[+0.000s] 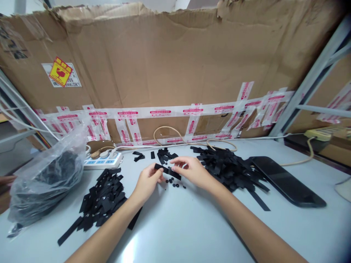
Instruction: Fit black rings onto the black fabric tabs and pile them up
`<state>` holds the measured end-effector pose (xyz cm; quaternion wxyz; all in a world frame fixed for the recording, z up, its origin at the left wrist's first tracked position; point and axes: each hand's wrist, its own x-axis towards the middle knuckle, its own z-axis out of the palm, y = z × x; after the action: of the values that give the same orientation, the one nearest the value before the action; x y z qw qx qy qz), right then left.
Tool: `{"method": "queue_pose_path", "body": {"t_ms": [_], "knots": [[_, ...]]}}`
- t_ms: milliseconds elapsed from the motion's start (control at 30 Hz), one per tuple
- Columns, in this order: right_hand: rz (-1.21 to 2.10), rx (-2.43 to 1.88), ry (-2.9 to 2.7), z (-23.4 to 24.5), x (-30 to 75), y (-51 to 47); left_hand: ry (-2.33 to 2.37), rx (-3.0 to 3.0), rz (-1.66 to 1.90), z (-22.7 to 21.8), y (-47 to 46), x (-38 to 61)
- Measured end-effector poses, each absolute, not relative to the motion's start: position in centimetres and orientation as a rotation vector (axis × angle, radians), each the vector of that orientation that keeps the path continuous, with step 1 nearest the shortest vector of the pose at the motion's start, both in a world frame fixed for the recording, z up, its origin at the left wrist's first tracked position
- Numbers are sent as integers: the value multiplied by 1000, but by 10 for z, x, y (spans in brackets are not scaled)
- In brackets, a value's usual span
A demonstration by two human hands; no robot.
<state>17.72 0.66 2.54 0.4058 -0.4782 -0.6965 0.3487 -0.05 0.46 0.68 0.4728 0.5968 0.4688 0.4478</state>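
A short black fabric strip [175,175] is held up above the table between my two hands. My left hand [146,182] pinches its left end between thumb and fingers. At the strip's other side, the curled fingers and thumb of my right hand [193,170] close on it; whether a small piece is also between those fingertips I cannot tell. Under the hands lie several small black round pieces [175,185], like washers or snap parts. To the left is a heap of black strips [105,195], some showing small shiny fittings. A larger heap of black strips [223,166] lies to the right.
A clear plastic bag [49,182] of dark pieces stands left, near a power strip [105,160]. Small strips [166,155] lie farther back. A black flat device [290,182] rests at right. A cardboard sheet [170,65] and cables [175,128] border the back. Another person's hand [7,180] shows far left.
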Motion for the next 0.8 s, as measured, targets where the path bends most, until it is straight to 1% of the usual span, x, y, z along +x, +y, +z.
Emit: {"method": "queue_pose_path", "body": {"t_ms": [67,200,367,500,800], "knots": [[714,-1305,-1950,32,190,6,1216,1451,1135,6,7,-2],[778,-1364,-2185,38,205,3,1314,1322,1181,8,8,-3],[833,-1253,-2253,30,192,0,1354,1222,1191,14,6,0],[774,-1314,-2283,23,183,0,1338,1273,1182,10,6,0],[852,-1396,-2361,24,184,1,1328,1387,1143,0,7,1]]}}
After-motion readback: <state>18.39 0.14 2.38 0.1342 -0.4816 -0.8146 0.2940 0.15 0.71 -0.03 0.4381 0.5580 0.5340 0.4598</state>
